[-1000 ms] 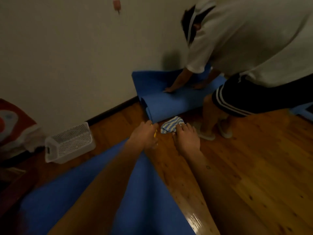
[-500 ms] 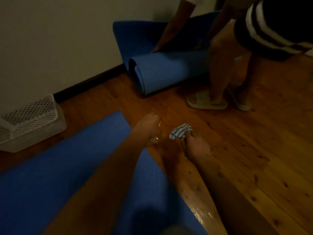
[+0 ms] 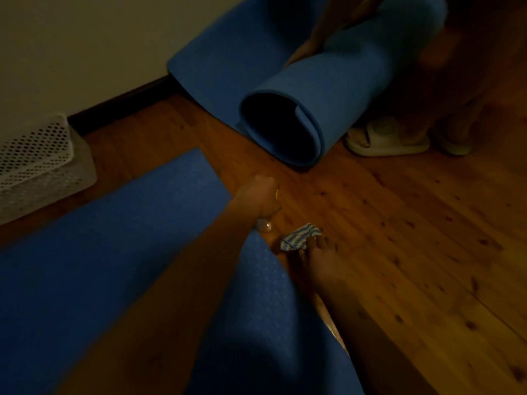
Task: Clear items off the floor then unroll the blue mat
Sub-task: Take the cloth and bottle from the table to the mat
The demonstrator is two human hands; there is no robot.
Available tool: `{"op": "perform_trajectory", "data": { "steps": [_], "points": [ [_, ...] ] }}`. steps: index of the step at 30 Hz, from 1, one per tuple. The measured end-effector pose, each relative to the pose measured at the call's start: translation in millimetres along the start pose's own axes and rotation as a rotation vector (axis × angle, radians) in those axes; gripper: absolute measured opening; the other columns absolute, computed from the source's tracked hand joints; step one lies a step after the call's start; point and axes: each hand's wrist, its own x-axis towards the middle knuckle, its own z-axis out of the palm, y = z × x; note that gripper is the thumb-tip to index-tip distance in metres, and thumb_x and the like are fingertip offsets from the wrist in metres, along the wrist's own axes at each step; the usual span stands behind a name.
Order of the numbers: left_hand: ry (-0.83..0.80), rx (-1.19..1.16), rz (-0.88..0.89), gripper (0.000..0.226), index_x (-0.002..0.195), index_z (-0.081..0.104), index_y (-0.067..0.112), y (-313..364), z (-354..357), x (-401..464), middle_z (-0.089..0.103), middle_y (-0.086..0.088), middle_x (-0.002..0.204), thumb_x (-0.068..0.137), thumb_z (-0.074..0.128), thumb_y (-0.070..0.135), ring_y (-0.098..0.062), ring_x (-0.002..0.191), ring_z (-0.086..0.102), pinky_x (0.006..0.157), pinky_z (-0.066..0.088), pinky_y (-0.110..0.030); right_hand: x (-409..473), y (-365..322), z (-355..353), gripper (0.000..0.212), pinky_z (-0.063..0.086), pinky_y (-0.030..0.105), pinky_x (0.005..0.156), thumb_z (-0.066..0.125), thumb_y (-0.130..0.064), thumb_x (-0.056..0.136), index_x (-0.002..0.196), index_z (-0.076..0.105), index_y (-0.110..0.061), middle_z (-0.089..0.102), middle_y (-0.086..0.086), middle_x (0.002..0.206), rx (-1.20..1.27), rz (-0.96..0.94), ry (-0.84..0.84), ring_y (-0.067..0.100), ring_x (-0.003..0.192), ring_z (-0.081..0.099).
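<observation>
A half-rolled blue mat (image 3: 322, 89) lies on the wooden floor by the wall, its open end facing me. A second blue mat (image 3: 108, 252) lies flat under my arms. My left hand (image 3: 261, 196) is closed around a small pale object (image 3: 265, 225) with a bit of yellow showing at the fingers. My right hand (image 3: 320, 259) rests on the floor with its fingertips on a crumpled blue-and-white striped cloth (image 3: 299, 240).
Another person's hand (image 3: 303, 52) presses on the rolled mat; their sandalled feet (image 3: 387, 139) stand just right of it. A white perforated basket (image 3: 37, 166) sits upside down by the wall at left. Bare wooden floor (image 3: 427, 238) stretches to the right.
The view has moved closer and lower; the rolled mat now fills the top. My right hand has drawn the striped cloth toward me, and my left hand stays closed on its small object.
</observation>
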Motion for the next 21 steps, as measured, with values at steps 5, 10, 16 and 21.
{"op": "perform_trajectory", "data": {
  "steps": [5, 10, 16, 21],
  "points": [
    [0.065, 0.023, 0.016, 0.021, 0.092, 0.063, 0.013, 1, 2, 5, 0.058, -0.002, 0.088, 0.080, 0.065, 0.029, -0.019, 0.077, 0.055, 0.048, 0.029, -0.026, 5, 1, 21, 0.064, 0.021, 0.051, 0.115, 0.032, -0.052, 0.099, 0.149, 0.029, -0.012, 0.028, 0.017, 0.156, -0.007, 0.069, 0.033, 0.037, 0.141, 0.025],
    [0.113, -0.020, 0.064, 0.056, 0.130, 0.053, 0.017, -5, 7, 5, 0.054, -0.010, 0.121, 0.081, 0.066, 0.040, -0.029, 0.107, 0.056, 0.072, 0.040, -0.034, -1, 7, 41, 0.077, 0.026, 0.056, 0.111, 0.024, -0.071, 0.091, 0.152, 0.021, -0.024, 0.026, 0.018, 0.155, 0.076, 0.122, -0.039, 0.037, 0.139, 0.028],
    [0.203, -0.165, 0.093, 0.070, 0.139, 0.041, 0.023, -22, 15, -7, 0.046, -0.010, 0.133, 0.079, 0.069, 0.045, -0.028, 0.116, 0.050, 0.083, 0.042, -0.033, 0, 27, 55, 0.063, 0.011, 0.060, 0.114, 0.020, -0.067, 0.093, 0.151, 0.015, -0.044, 0.015, 0.009, 0.161, -0.031, -0.019, 0.002, 0.036, 0.146, 0.011],
    [0.147, -0.219, 0.077, 0.072, 0.145, 0.034, 0.026, -29, 14, -9, 0.046, -0.009, 0.135, 0.082, 0.068, 0.038, -0.028, 0.123, 0.046, 0.098, 0.043, -0.044, -1, 35, 75, 0.062, -0.005, 0.060, 0.116, 0.018, -0.066, 0.095, 0.151, -0.001, -0.047, -0.007, 0.008, 0.164, -0.050, -0.002, -0.028, 0.037, 0.148, -0.012]
  ]
}}
